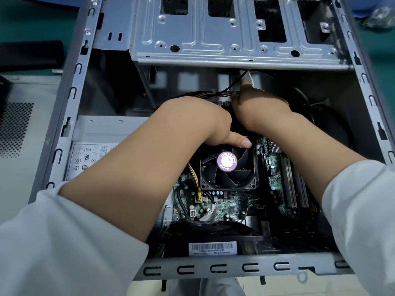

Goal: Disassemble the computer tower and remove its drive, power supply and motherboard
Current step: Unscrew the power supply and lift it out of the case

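Left hand (pixel 198 120) and right hand (pixel 258 110) curled together, forearms converging

We can read little here. At the centre of the frame, the round purple sticker (pixel 229 160) on the hub of the black square cooling fan (pixel 228 169) carries small print around its rim; it is too blurred for us to make out words. At the bottom centre, a white rectangular barcode label (pixel 212 248) on the dark inner edge of the grey metal case shows a barcode, a line of digits we cannot resolve, and what looks like "Made in China". At the left, a white label (pixel 89 155) on the silver metal power supply box (pixel 106 129) bears certification marks, among them a UL-type symbol; its text lines are unreadable.
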A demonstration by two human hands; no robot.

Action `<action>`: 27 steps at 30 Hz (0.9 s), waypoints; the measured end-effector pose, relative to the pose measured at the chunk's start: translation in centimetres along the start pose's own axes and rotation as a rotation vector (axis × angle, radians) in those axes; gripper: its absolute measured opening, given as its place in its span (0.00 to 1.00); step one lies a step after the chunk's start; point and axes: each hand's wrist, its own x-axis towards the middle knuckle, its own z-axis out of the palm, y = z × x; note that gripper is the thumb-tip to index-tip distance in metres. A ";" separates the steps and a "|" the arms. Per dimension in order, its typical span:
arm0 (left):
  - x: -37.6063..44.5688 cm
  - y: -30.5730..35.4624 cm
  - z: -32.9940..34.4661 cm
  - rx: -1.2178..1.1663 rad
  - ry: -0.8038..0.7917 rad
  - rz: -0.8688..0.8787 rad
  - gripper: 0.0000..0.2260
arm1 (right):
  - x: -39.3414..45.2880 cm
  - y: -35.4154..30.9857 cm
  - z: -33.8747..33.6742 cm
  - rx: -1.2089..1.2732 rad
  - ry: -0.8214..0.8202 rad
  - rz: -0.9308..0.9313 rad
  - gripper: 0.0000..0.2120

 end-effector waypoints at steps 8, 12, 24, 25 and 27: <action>0.0 -0.1 0.0 -0.021 -0.006 0.002 0.35 | -0.4 0.5 -1.2 -0.212 -0.066 -0.095 0.18; 0.0 0.0 0.1 -0.033 -0.016 -0.006 0.36 | -0.5 0.6 -1.1 -0.112 -0.035 -0.087 0.25; 0.1 0.1 0.0 -0.012 -0.018 0.001 0.32 | 0.4 1.1 -0.3 -0.090 0.040 -0.148 0.21; 0.1 0.1 0.0 -0.008 -0.014 0.001 0.30 | 0.4 1.1 -0.2 -0.077 0.047 -0.145 0.20; 0.1 0.2 0.0 -0.006 -0.010 0.000 0.29 | 0.4 1.2 -0.2 -0.066 0.056 -0.137 0.20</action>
